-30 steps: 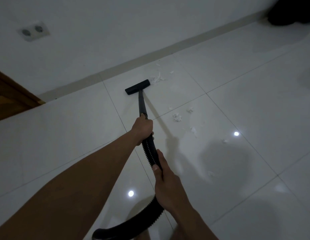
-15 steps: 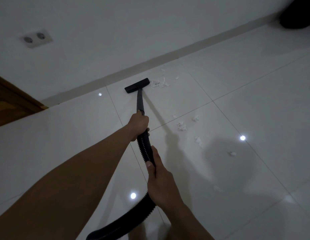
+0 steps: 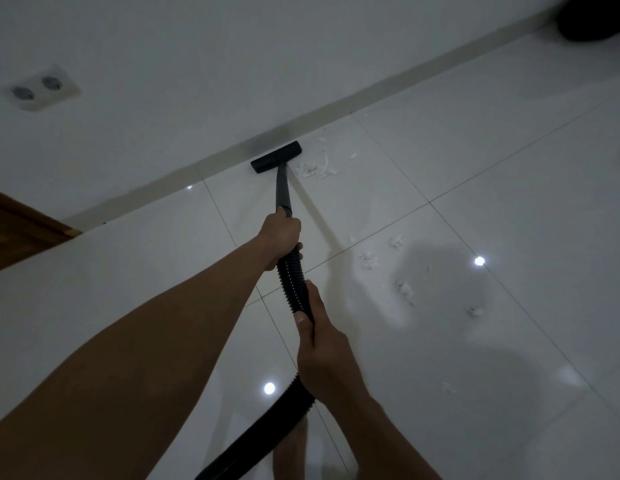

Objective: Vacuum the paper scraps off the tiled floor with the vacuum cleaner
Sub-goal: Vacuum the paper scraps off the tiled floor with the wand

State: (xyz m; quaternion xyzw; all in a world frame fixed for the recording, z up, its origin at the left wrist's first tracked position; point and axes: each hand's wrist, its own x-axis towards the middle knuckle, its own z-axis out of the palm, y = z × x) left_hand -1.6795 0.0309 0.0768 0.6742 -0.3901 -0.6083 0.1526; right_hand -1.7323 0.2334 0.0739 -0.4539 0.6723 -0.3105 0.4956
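The black vacuum nozzle [image 3: 276, 156] lies flat on the white tiled floor [image 3: 492, 168], close to the skirting. Its rigid black tube [image 3: 283, 190] runs back to a ribbed hose [image 3: 294, 282]. My left hand [image 3: 280, 233] grips the joint where tube meets hose. My right hand [image 3: 322, 355] grips the hose lower down, thumb along its top. A cluster of white paper scraps [image 3: 315, 169] lies just right of the nozzle. More scraps [image 3: 369, 260] are scattered over the tile to the right of the tube, and one small scrap [image 3: 475, 311] lies further right.
A white wall with a double socket [image 3: 42, 87] rises behind the grey skirting [image 3: 405, 77]. A wooden door frame [image 3: 21, 225] stands at the left. A dark object [image 3: 596, 15] sits in the top right corner. The hose [image 3: 253, 441] trails off past my feet.
The nozzle has slid forward towards the skirting and sits beside the scrap cluster. Both hands kept their grip and moved forward with the hose.
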